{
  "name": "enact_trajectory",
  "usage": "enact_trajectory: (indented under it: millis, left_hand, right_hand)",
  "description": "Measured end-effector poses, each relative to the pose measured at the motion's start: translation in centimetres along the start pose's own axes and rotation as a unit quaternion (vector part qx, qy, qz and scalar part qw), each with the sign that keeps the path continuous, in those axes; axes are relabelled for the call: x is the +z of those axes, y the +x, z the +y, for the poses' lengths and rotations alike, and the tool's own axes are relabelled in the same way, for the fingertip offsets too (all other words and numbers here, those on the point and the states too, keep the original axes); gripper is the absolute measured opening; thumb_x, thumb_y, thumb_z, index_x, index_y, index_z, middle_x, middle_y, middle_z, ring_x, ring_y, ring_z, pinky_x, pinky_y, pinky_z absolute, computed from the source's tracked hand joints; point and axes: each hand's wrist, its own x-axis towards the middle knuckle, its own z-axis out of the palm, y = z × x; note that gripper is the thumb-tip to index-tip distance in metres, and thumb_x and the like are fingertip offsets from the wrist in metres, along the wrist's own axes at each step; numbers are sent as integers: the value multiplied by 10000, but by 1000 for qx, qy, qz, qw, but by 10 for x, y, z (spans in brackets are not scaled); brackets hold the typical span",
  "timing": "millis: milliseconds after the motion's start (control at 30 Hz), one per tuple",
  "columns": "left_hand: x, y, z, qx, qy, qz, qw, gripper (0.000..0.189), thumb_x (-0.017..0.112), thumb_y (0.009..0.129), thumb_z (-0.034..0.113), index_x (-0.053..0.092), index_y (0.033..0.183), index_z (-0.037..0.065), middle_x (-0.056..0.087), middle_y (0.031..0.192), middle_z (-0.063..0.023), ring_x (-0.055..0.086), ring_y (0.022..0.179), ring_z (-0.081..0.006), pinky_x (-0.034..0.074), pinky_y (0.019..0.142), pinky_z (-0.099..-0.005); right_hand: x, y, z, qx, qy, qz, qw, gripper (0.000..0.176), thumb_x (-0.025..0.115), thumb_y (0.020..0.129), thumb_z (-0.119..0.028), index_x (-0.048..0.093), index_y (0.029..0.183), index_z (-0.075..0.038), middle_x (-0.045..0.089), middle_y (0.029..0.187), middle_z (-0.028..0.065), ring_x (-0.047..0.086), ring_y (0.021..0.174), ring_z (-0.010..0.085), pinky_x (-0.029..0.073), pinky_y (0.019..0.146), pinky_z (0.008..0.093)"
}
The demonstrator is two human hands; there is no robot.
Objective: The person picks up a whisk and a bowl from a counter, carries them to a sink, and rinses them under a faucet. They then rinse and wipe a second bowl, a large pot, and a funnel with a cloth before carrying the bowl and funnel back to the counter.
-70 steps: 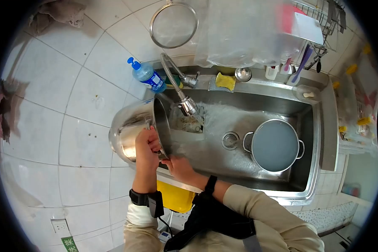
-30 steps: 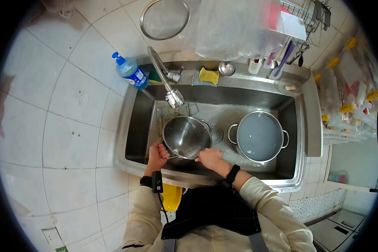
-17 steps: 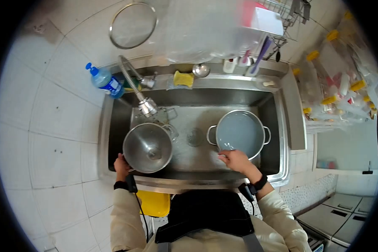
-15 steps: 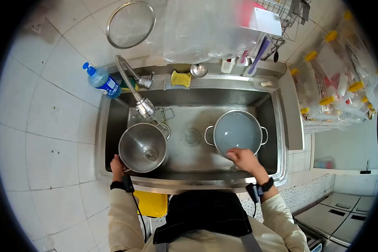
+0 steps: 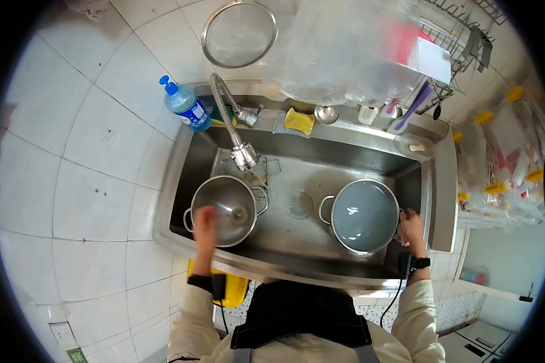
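Note:
Two steel pots with loop handles stand in the sink (image 5: 293, 236). The left pot (image 5: 227, 196) stands under the faucet and shows a shiny bottom. My left hand (image 5: 204, 227), smeared by motion, is over its near-left rim; its fingers cannot be made out. Bluish-grey, cloudy water fills the right pot (image 5: 364, 215) most of the way up. At that pot's right side, my right hand (image 5: 411, 228) has its fingers closed round the handle, which is mostly hidden.
A flexible-neck faucet (image 5: 244, 154) hangs over the sink's left half. Along the back ledge are a blue soap bottle (image 5: 188, 107), a yellow sponge (image 5: 299, 122), a ladle (image 5: 326, 114) and a purple-handled utensil (image 5: 415, 106). Bags with yellow clips (image 5: 495, 188) hang at right.
My left hand has left the left pot's handle and come over its rim. My right hand has gone from the right pot's front rim to its right handle. The view has shifted.

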Motion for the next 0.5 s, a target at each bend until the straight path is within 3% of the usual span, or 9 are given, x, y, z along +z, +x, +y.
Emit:
enact_trajectory:
  millis: [33, 67, 167, 233, 300, 367, 433, 467, 500]
  left_hand:
    - [23, -16, 6, -46, -196, -91, 975, 180, 516, 838, 98, 499, 1004, 31, 549, 915, -58, 547, 810, -154, 458, 741, -291]
    - [51, -30, 13, -200, -309, -229, 901, 230, 516, 850, 154, 473, 1041, 33, 548, 929, -62, 545, 836, -155, 455, 755, -297]
    - [131, -57, 69, -387, -223, -454, 771, 621, 476, 866, 356, 190, 1342, 77, 286, 1332, -138, 350, 1187, -241, 389, 897, -396]
    - [172, -62, 83, -377, -270, -442, 768, 709, 469, 860, 389, 81, 1367, 80, 207, 1384, -143, 314, 1213, -293, 371, 905, -428]
    - [186, -51, 130, -444, -158, -453, 757, 775, 488, 841, 413, 26, 1368, 82, 174, 1397, -143, 303, 1206, -348, 361, 910, -448]
    - [216, -73, 116, -462, -190, -445, 743, 775, 533, 797, 423, 140, 1332, 24, 227, 1354, -171, 307, 1200, -316, 437, 811, -472]
    - [248, -99, 88, -401, -261, -462, 747, 693, 542, 793, 343, 212, 1305, 13, 316, 1311, -178, 389, 1141, -323, 472, 719, -464]
    - [254, -98, 81, -432, -324, -420, 730, 609, 528, 790, 146, 209, 1302, 59, 369, 1264, -142, 454, 1060, -347, 445, 775, -478]
    - [256, -103, 73, -436, -322, -422, 726, 609, 528, 790, 146, 209, 1302, 59, 369, 1264, -142, 454, 1060, -347, 445, 775, -478]
  right_hand:
    - [0, 1, -7, -3, 2, -2, 1000, 453, 541, 789, -327, 522, 1061, 34, 585, 948, 233, 569, 887, 353, 451, 770, 378]
    - [-1, 4, -11, 16, -13, -39, 999, 475, 533, 786, -361, 527, 1048, 35, 586, 937, 237, 563, 894, 363, 451, 770, 383]
    - [-12, 7, -29, -1, -56, -58, 997, 507, 526, 762, -417, 559, 982, 39, 591, 905, 243, 556, 898, 379, 450, 761, 391]
    - [-27, 10, -34, -30, -63, -152, 986, 564, 545, 707, -466, 586, 934, 48, 586, 904, 258, 553, 896, 397, 449, 759, 399]
    - [-15, 16, -19, -31, -22, -178, 983, 504, 576, 678, -398, 603, 858, 71, 607, 831, 239, 589, 832, 361, 461, 712, 378]
    - [1, 19, 3, -34, 161, -225, 960, 458, 593, 653, -332, 602, 860, 76, 615, 763, 214, 613, 755, 308, 468, 677, 368]
    - [-17, 11, -23, 55, 123, -285, 949, 421, 598, 641, -288, 607, 859, 72, 613, 734, 198, 616, 743, 271, 472, 688, 358]
    - [-22, 10, -34, 102, 73, -326, 937, 446, 585, 640, -320, 606, 856, 69, 611, 767, 222, 611, 777, 307, 467, 713, 365]
    - [-21, 4, -36, 107, 72, -329, 935, 446, 585, 640, -320, 606, 856, 69, 611, 767, 222, 611, 777, 307, 467, 713, 365]
